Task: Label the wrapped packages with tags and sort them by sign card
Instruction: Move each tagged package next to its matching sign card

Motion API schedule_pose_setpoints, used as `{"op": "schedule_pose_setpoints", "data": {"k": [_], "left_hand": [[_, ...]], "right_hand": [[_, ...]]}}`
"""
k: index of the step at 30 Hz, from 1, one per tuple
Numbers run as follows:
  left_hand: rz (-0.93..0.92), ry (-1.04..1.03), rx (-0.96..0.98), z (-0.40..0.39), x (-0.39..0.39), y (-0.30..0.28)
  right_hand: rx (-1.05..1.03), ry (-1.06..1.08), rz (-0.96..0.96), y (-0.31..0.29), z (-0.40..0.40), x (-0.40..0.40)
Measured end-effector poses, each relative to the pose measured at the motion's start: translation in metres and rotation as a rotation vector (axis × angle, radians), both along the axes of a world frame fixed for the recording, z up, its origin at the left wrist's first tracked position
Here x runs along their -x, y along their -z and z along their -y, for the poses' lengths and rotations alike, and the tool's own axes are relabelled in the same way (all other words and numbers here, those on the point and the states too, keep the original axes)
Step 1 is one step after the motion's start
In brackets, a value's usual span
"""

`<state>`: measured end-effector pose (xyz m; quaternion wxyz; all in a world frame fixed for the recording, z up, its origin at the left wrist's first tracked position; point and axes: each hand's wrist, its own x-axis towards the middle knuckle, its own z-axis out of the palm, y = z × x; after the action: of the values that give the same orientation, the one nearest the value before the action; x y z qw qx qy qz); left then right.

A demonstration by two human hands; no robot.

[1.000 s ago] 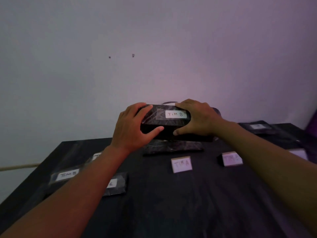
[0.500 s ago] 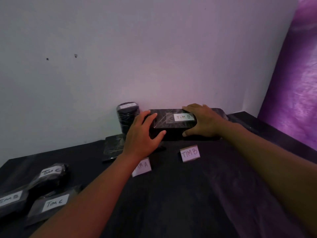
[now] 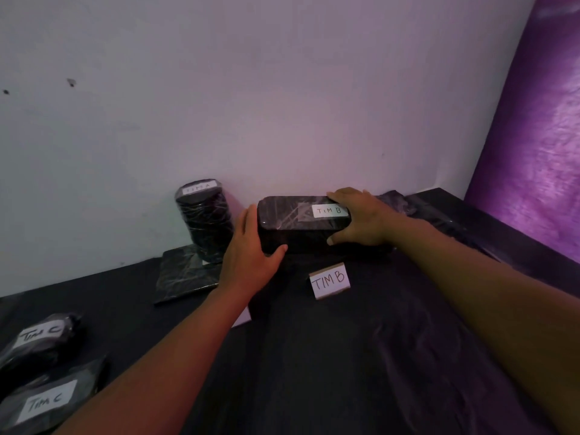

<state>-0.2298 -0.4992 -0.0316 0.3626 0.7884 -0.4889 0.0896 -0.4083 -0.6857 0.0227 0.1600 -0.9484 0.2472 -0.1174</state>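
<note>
Packages wrapped in black film sit across the dark worktop (image 3: 314,372). Far left, near edge: two packages, each with a white tag reading TIM C, one (image 3: 44,403) nearer me, the other (image 3: 40,339) just behind it. Further in, a flat square package (image 3: 185,274) lies on the worktop, and a round upright package (image 3: 205,221) stands on its back corner against the wall; the tag on its top is faint, seems to read TIM A.

My left hand (image 3: 251,255) grips the left end of a long box-shaped package (image 3: 298,224), thumb curled along its front face, fingers round the end. A corner of a white card (image 3: 241,318) shows from under my left forearm; its lettering is hidden.

The box carries a white tag (image 3: 329,211) reading TIM B on its top. It sits at the back by the wall, directly behind the standing sign card (image 3: 329,281) marked TIM B. Whether it rests fully on the worktop, I cannot tell.

My right hand (image 3: 361,218) grips the right end, fingers over the top, thumb on the front.

Behind that hand, crumpled dark film (image 3: 408,202) lies near the wall.
</note>
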Motion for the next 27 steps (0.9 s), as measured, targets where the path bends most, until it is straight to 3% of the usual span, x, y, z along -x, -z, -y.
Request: {"op": "schedule_pose_setpoints", "data": {"k": [12, 23, 27], "left_hand": [[-0.149, 0.025, -0.162, 0.019, -0.020, 0.029], [-0.190, -0.060, -0.354, 0.030, -0.023, 0.024], [-0.201, -0.082, -0.397, 0.032, -0.024, 0.024]], "right_hand": [[-0.082, 0.030, -0.088, 0.025, 0.027, -0.018], [0.130, 0.069, -0.207, 0.042, 0.014, -0.032], [0.113, 0.063, -0.183, 0.038, 0.014, -0.032]]}}
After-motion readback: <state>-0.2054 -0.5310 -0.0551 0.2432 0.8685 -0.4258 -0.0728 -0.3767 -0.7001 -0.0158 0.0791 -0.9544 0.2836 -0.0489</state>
